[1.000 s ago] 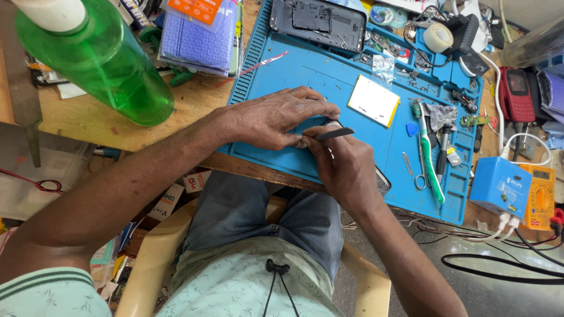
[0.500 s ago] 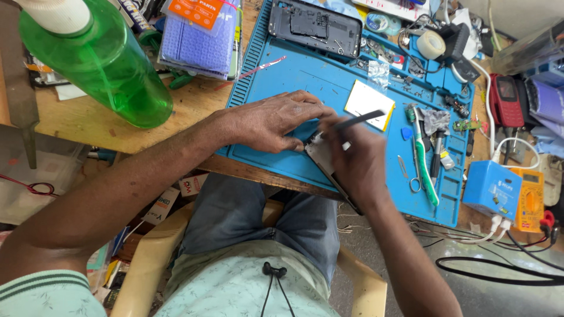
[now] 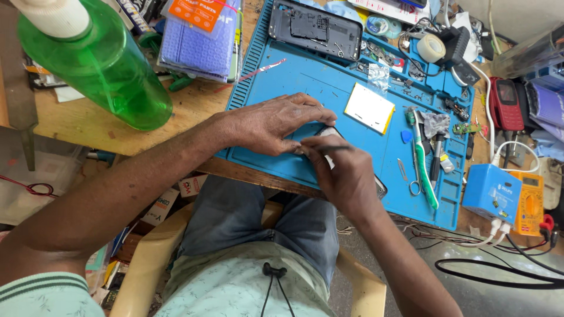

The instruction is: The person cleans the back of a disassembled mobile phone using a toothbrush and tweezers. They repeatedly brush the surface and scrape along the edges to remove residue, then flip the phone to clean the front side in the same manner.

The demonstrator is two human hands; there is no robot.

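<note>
Your left hand presses flat on the blue silicone work mat. Your right hand pinches a thin dark metal tool. Orange-labelled blue packet lies top left.

The right hand has tipped its thin tool back level.

Your arms are bare to the short sleeve, pale green with darker ribbed stripes at its hem. You wear a light patterned shirt with a black drawstring, over blue jeans.
</note>
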